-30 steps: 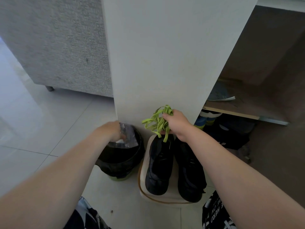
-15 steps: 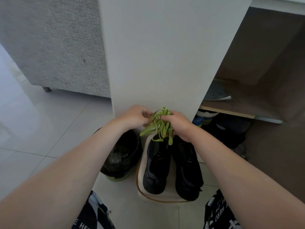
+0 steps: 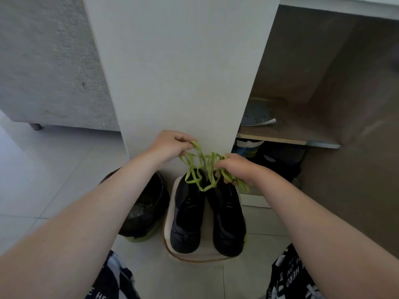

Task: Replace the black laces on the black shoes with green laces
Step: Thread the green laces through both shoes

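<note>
both hands pinch the tangle of green laces (image 3: 203,162) just above the far end of the black shoes (image 3: 187,212). the left hand (image 3: 170,143) nips one loop up and aside while the right hand (image 3: 237,169) clutches the bunch. the pair sits on a pale stool (image 3: 169,214), with a lined bin (image 3: 149,203) just left of the shoes. to do this well, tease out one strand, find its tip, and never yank at a knot.
</note>
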The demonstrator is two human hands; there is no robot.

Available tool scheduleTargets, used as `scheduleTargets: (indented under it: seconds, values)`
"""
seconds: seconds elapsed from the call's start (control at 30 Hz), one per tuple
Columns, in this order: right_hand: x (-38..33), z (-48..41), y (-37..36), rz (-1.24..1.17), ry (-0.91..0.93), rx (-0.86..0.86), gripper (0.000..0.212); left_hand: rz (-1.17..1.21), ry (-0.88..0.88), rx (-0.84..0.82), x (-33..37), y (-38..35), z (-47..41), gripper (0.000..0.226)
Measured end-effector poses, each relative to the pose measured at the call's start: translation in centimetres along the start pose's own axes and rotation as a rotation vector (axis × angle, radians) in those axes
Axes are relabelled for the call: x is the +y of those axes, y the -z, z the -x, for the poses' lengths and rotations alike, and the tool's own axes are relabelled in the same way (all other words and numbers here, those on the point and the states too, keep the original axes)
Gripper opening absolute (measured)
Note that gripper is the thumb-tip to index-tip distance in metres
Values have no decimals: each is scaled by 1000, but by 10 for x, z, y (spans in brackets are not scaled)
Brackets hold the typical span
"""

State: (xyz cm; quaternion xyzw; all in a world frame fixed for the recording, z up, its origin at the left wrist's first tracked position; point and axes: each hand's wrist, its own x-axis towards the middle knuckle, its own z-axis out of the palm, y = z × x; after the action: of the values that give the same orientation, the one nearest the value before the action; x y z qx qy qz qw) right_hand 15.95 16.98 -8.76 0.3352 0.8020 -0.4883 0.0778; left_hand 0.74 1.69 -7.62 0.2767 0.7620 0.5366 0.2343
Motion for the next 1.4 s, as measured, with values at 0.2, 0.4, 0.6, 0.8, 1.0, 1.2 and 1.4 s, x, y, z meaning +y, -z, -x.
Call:
scheduleTargets:
  seconds: [0.2, 0.4, 0.6, 0.8, 1.0, 1.2, 1.4]
  values:
    - [18, 1, 1, 140, -70, -75, 18, -119, 49, -243, 5, -26, 11, 10]
    - [17, 0, -5, 204, -52, -122, 21, 162, 69, -401, 14, -30, 12, 18]
    - [14, -6, -14, 256, -13, -181, 30, -247, 224, -622, 0, -28, 16, 17]
    - [11, -11, -9, 287, -36, -143, 31, -211, 153, -460, 0, -25, 12, 18]
    - [21, -20, -9, 486, 53, -56, 54, 25, 19, -246, 14, -18, 7, 20]
    - [-8, -6, -10, -137, 284, -55, 52, -5, -63, -275, 23, -21, 16, 19]
    - [-8, 2, -15, -238, 228, -256, 33, 371, -83, -88, 31, -13, 10, 21]
